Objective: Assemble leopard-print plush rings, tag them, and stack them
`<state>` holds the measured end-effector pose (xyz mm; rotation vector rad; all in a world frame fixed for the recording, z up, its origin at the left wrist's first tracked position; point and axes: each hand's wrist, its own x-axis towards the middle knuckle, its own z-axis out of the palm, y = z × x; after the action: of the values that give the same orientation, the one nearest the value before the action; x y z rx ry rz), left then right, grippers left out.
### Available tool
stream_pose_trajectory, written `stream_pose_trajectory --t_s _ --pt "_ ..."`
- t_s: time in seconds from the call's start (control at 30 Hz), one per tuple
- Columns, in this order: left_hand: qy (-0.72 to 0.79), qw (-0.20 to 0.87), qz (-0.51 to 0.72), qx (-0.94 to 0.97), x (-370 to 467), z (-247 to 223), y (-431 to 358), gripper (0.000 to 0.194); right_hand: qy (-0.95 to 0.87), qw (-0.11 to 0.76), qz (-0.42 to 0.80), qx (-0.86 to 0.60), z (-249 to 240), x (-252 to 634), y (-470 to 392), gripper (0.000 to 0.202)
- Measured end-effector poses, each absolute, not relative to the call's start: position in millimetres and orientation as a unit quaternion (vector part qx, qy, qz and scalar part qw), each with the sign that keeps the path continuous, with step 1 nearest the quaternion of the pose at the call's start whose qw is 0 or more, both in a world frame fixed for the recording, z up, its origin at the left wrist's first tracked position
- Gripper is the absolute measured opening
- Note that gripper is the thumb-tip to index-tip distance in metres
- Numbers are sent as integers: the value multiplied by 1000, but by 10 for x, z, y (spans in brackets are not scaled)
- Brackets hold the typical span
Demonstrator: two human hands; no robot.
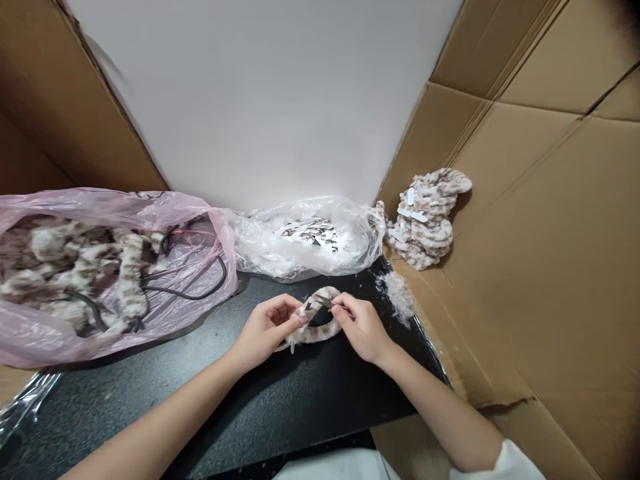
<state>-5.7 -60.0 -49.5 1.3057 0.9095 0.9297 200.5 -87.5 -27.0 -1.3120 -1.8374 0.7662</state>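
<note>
A fluffy white-and-brown ring [323,332] rests on the black tabletop between my hands. My left hand [265,330] pinches its left side, where a small dark end and a thin white strip stick out. My right hand [363,327] is closed around a small dark metal tool [325,301] whose tip points left at the ring's upper part. What kind of tool it is cannot be made out clearly.
A pink plastic bag [225,240] with fluffy pieces and dark cords lies at the left. Behind my hands is a clear bag [260,250] of printed labels. Stacked fluffy rings [425,220] and loose fluff [399,293] lie right, beside cardboard walls [540,233].
</note>
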Motion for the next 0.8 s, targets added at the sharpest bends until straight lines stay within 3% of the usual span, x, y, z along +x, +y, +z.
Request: stream_pose_trajectory --t_s 0.4,0.8 --pt "421 549 398 603 -94 -532 -614 25 -748 331 260 -513 -491 1884 -861 23" --pt "430 520 393 625 -90 -493 -637 24 -746 348 220 -523 -558 1789 -905 24"
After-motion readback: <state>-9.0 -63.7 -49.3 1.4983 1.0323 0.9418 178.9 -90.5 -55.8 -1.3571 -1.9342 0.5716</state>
